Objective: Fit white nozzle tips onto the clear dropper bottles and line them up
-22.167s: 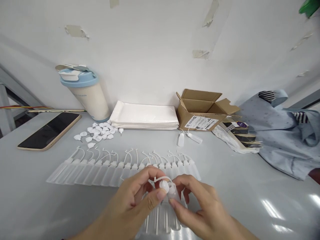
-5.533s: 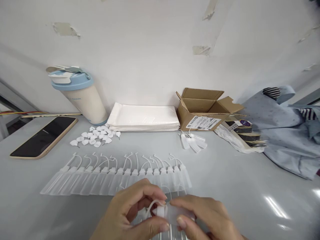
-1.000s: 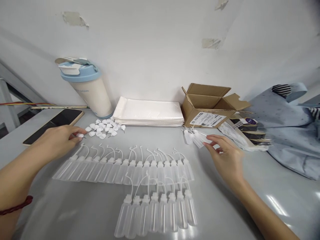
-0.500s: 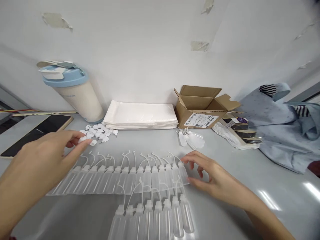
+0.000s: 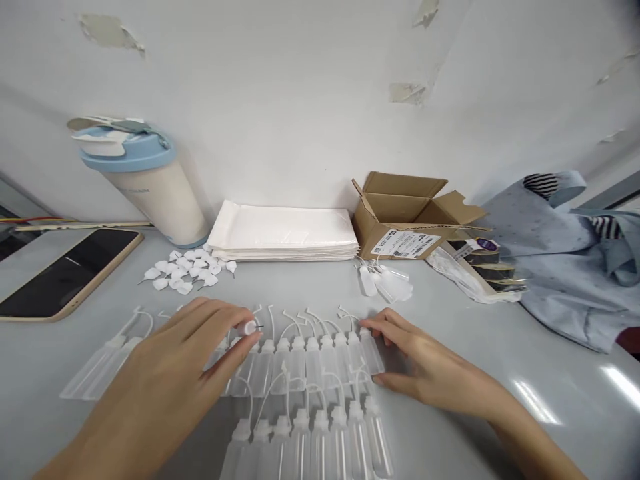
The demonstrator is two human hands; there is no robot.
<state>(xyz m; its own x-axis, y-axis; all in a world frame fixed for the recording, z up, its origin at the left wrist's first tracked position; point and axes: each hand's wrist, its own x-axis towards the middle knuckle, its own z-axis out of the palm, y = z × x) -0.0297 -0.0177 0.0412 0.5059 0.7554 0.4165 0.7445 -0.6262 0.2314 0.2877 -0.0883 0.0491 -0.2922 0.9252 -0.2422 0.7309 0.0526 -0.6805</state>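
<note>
My left hand (image 5: pixel 185 363) hovers over the far row of clear plastic dropper bottles (image 5: pixel 305 350) and pinches a small white needle tip (image 5: pixel 249 327) between thumb and fingers. My right hand (image 5: pixel 425 363) rests at the right end of that row, its fingers closing round the rightmost bottle (image 5: pixel 371 348). A second, shorter row of the same bottles (image 5: pixel 320 443) lies nearer to me. A heap of loose white needle tips (image 5: pixel 185 270) lies behind the rows on the left. A few more bottles (image 5: pixel 387 283) lie by the box.
On the grey table stand a blue-lidded tumbler (image 5: pixel 145 183), a phone (image 5: pixel 60 273) at the left, a stack of white padded envelopes (image 5: pixel 283 233), an open cardboard box (image 5: pixel 407 217), tape rolls in a bag (image 5: pixel 483 267) and a blue garment (image 5: pixel 570 267) at the right.
My left hand has come back from the heap of tips to the bottle row with one tip in its fingers. My right hand has moved from the loose bottles to the row's right end.
</note>
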